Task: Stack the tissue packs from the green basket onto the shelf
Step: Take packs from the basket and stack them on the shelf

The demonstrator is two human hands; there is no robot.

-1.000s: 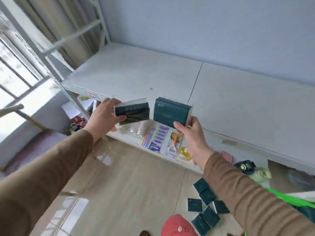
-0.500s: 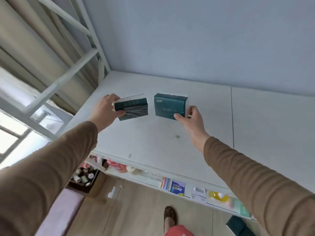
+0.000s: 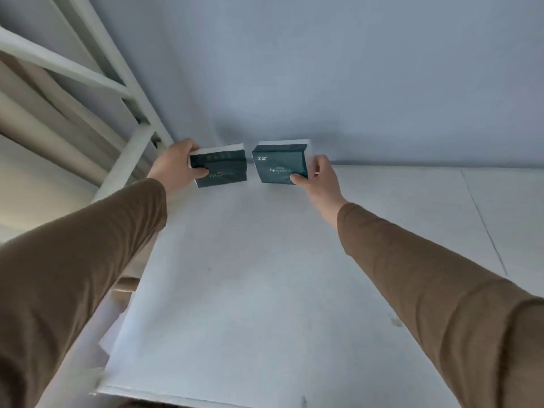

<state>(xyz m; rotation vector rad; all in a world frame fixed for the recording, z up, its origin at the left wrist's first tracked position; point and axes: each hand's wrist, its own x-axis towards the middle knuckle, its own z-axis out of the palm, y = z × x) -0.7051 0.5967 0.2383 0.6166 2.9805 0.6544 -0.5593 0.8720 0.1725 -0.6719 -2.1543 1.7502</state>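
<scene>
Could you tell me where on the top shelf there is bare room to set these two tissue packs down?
The shelf is bare from the front edge to the wall, and right past the seam. It is tight only at the back left, where the left hand and its pack near the frame, beside the right hand and its pack.

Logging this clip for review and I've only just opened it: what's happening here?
A person in brown sleeves is reaching both arms out over a white shelf top, toward its back edge by the wall. The left hand grips one dark green tissue pack, and the right hand grips another. The two packs sit side by side with a small gap between them. Whether they already rest on the shelf is unclear.
</scene>
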